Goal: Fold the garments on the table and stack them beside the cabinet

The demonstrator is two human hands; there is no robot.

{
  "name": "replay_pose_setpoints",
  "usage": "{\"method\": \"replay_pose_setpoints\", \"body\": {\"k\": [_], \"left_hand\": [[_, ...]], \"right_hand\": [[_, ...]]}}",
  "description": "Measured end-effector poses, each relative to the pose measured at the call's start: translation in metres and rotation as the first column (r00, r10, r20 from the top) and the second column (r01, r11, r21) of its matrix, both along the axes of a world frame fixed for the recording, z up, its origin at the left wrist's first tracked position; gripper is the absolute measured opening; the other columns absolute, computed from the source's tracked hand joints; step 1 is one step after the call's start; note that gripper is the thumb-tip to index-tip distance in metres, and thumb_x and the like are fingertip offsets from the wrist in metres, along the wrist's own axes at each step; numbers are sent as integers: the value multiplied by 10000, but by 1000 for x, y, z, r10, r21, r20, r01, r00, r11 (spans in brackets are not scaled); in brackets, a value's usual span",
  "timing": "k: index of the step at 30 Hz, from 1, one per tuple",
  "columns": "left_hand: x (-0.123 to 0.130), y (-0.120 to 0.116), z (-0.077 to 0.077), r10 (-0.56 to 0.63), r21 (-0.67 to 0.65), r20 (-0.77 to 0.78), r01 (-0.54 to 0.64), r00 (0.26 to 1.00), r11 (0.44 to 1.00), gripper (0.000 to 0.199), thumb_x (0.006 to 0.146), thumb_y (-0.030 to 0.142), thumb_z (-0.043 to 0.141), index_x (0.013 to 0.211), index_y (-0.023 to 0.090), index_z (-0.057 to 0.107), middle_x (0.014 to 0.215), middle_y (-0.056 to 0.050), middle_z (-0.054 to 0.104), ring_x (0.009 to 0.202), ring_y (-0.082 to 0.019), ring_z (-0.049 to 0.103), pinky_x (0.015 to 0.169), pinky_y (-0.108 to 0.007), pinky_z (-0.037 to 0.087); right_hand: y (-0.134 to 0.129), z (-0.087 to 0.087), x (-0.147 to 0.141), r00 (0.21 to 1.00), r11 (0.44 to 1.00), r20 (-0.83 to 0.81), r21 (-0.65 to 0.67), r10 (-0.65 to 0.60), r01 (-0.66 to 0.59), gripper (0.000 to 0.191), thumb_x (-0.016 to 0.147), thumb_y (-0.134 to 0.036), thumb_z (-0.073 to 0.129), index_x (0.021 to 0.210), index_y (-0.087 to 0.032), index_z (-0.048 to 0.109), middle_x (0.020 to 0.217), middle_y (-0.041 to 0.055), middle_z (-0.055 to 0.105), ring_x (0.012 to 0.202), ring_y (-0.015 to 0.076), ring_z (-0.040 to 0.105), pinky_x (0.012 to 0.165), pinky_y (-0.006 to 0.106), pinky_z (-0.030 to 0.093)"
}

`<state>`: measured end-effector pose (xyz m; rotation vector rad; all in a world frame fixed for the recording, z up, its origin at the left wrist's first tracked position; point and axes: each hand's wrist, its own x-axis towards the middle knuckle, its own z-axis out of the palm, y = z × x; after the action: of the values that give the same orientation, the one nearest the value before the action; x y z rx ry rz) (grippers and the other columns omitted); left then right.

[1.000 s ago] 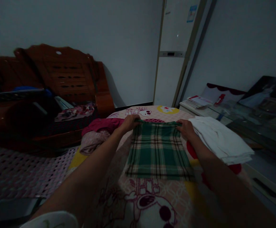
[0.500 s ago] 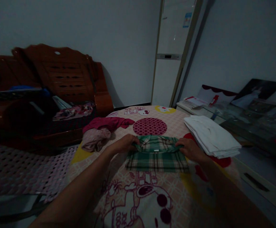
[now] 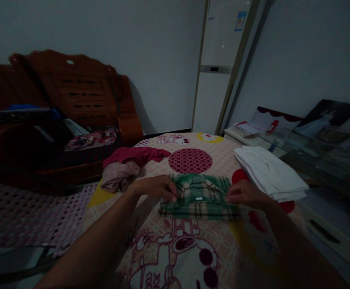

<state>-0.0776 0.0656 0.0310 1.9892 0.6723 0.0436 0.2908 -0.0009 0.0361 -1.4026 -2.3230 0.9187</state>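
Green plaid cloth (image 3: 203,188) lies on the patterned table cover (image 3: 223,245), far part folded over toward me, small white label (image 3: 199,199) showing. My left hand (image 3: 159,188) and right hand (image 3: 244,193) each pinch one side of the flap; magenta cloth (image 3: 140,154) beyond on the left, folded white cloth (image 3: 269,172) on the right.

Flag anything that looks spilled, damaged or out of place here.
No spill or damage shows. The magenta cloth and pale pink cloth lie bunched on the left of the table, untidy against the folded white cloth; the green plaid cloth shows nothing odd.
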Motion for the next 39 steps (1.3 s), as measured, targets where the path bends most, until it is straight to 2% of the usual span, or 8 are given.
{"method": "replay_pose_setpoints", "body": {"k": [3, 6, 12, 19, 23, 28, 31, 39], "left_hand": [[11, 8, 9, 106, 114, 140, -122, 984, 986, 385, 866, 479, 582, 767, 121, 682, 645, -9, 621, 597, -116, 537, 567, -207, 412], [34, 15, 8, 264, 395, 235, -340, 936, 853, 323, 899, 406, 535, 825, 128, 682, 731, -23, 656, 683, -141, 577, 643, -234, 455], [69, 11, -45, 216, 717, 216, -305, 952, 627, 459, 961, 365, 446, 1370, 165, 503, 1421, -143, 526, 1314, -254, 473, 1102, -439, 372], [62, 16, -74, 195, 763, 15, -137, 981, 632, 585, 995, 467, 355, 1487, 149, 362, 1526, -158, 403, 1420, -266, 358, 1156, -458, 307], [62, 16, -69, 188, 763, 4, -124, 982, 634, 583, 995, 474, 360, 1500, 183, 348, 1532, -139, 400, 1420, -269, 359, 1155, -471, 308], [63, 7, -59, 125, 734, 78, -142, 989, 664, 540, 989, 398, 407, 1476, 165, 396, 1514, -155, 420, 1398, -267, 393, 1149, -457, 339], [67, -3, -53, 10, 715, 156, -120, 988, 688, 515, 998, 346, 392, 1495, 213, 365, 1538, -125, 393, 1413, -236, 375, 1154, -431, 345], [82, -18, -53, -134, 725, 35, 67, 990, 685, 579, 989, 406, 420, 1521, 200, 318, 1563, -132, 346, 1463, -264, 282, 1209, -499, 190]], "right_hand": [[11, 13, -10, 977, 983, -124, 51, -171, 178, 359, 847, -392, 553, 571, -166, 587, 523, -9, 560, 484, 99, 466, 481, 225, 312], [30, 14, -29, 956, 960, -147, 89, -252, 267, 269, 838, -317, 526, 640, -165, 624, 539, -2, 586, 495, 113, 510, 495, 226, 348], [40, -34, -75, 932, 894, 88, 325, -352, 308, 206, 885, -236, 491, 793, -163, 660, 792, 73, 714, 691, 164, 632, 643, 255, 415], [25, -61, -91, 875, 846, 313, 502, -369, 178, 267, 960, -287, 409, 976, -178, 652, 866, 109, 725, 749, 197, 653, 669, 279, 387], [36, -55, -78, 940, 854, -5, 415, -342, 314, 262, 913, -315, 449, 826, -178, 654, 763, 62, 706, 687, 172, 627, 636, 256, 395], [51, -46, -34, 724, 685, -415, 270, -551, 676, 304, 817, -424, 485, 721, -176, 632, 571, 12, 610, 564, 162, 560, 555, 253, 388], [56, -46, -10, 697, 635, -325, 287, -640, 717, 320, 790, -443, 515, 602, -192, 580, 519, 11, 575, 544, 162, 546, 557, 264, 374], [61, -61, -4, 749, 742, 129, 325, -649, 586, 332, 836, -406, 596, 582, -192, 597, 645, 62, 664, 604, 171, 577, 570, 280, 355]]}}
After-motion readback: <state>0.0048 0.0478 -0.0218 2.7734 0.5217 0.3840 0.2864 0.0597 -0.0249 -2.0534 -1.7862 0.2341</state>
